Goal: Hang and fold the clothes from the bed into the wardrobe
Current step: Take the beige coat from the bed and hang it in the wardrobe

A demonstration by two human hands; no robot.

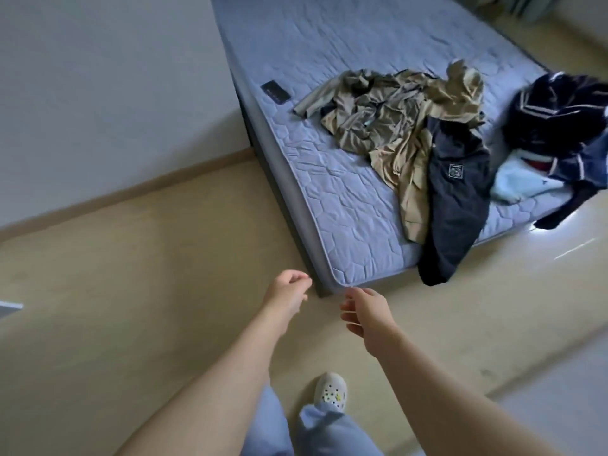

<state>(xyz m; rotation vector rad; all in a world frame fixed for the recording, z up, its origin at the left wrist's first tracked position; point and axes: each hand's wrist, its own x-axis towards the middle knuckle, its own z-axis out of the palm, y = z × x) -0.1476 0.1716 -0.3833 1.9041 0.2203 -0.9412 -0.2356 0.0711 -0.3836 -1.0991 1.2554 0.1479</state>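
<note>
A bed with a bare blue quilted mattress (342,192) fills the upper right. On it lies a crumpled heap of olive and tan clothes (391,126). A dark navy garment with a small square patch (455,199) hangs over the mattress's near edge toward the floor. At the far right lie a navy striped garment (559,113) and a pale blue one (516,182). My left hand (288,291) and my right hand (365,312) reach forward over the floor just short of the mattress corner. Both hold nothing; the left fingers curl loosely, the right fingers are spread. No wardrobe is in view.
A dark phone-like slab (275,91) lies near the mattress's left edge. A white wall (98,93) with a skirting board runs along the left. Beige floor (148,274) lies between me and the bed. My white clog (330,391) and blue trouser legs show below.
</note>
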